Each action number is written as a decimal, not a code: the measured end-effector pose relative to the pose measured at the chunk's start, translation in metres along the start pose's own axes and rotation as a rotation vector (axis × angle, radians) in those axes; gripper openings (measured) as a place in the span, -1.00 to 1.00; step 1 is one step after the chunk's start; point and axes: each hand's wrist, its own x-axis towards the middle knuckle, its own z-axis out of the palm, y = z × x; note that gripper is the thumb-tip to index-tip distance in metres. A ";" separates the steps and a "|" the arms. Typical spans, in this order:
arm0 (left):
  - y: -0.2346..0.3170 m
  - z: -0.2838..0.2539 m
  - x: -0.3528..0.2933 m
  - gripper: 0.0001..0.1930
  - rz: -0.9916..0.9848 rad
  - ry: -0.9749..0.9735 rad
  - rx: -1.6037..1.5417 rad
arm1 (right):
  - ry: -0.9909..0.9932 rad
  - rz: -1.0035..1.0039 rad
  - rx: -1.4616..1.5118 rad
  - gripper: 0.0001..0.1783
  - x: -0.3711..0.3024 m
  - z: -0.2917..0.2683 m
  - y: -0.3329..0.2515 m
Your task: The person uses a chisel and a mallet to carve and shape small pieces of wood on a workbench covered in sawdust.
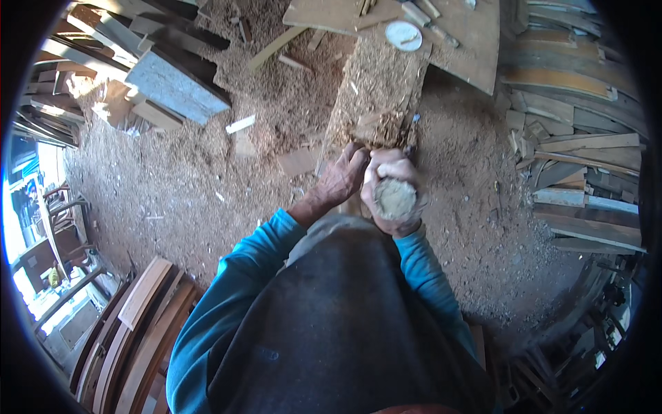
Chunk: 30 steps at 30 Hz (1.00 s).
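My right hand [387, 169] is wrapped round a thick tool whose round, pale, worn end [396, 199] faces up. Its other end is hidden, so its kind does not show. Close beside it, my left hand [348, 169] has its fingers curled in at the near end of a plank [376, 76] strewn with shavings. What those fingers hold, if anything, is hidden. Just beyond both hands, a heap of torn brown wood chips [379, 129] lies on the plank.
A plywood sheet [462, 58] at the far end bears a white round lid [403, 36] and small sticks. Shavings cover the floor [186, 179]. A pale slab [176, 84] and offcuts lie far left; curved boards [148, 324] near left; stacked planks [586, 145] at right.
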 end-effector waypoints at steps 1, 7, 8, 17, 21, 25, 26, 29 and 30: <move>-0.003 0.000 0.001 -0.57 -0.012 -0.020 0.008 | -0.039 -0.060 -0.043 -0.70 0.004 0.000 0.002; -0.024 -0.003 0.013 -0.61 0.097 0.058 -0.109 | -0.062 0.064 -0.319 -0.64 -0.007 -0.006 0.017; -0.012 -0.012 0.011 -0.62 0.030 -0.005 -0.174 | -0.050 0.031 -0.252 -0.63 0.002 -0.006 0.016; 0.001 -0.017 0.003 -0.54 -0.057 0.116 -0.168 | -0.092 -0.091 -0.112 -0.68 0.006 0.010 0.023; 0.016 -0.029 0.002 -0.57 0.086 0.138 -0.117 | -0.142 -0.143 0.014 -0.66 0.016 -0.008 -0.005; 0.009 -0.006 0.001 -0.64 -0.070 0.164 -0.136 | -0.059 0.123 0.029 -0.66 -0.012 0.005 0.027; 0.003 -0.007 0.007 -0.63 -0.043 0.138 -0.119 | -0.051 0.063 -0.013 -0.66 -0.006 0.000 0.032; 0.022 -0.031 0.017 -0.64 0.025 0.126 -0.089 | 0.009 -0.094 -0.026 -0.70 0.007 -0.009 0.019; 0.030 -0.041 0.023 -0.65 0.081 0.135 -0.088 | 0.049 -0.185 0.022 -0.74 0.007 -0.007 0.005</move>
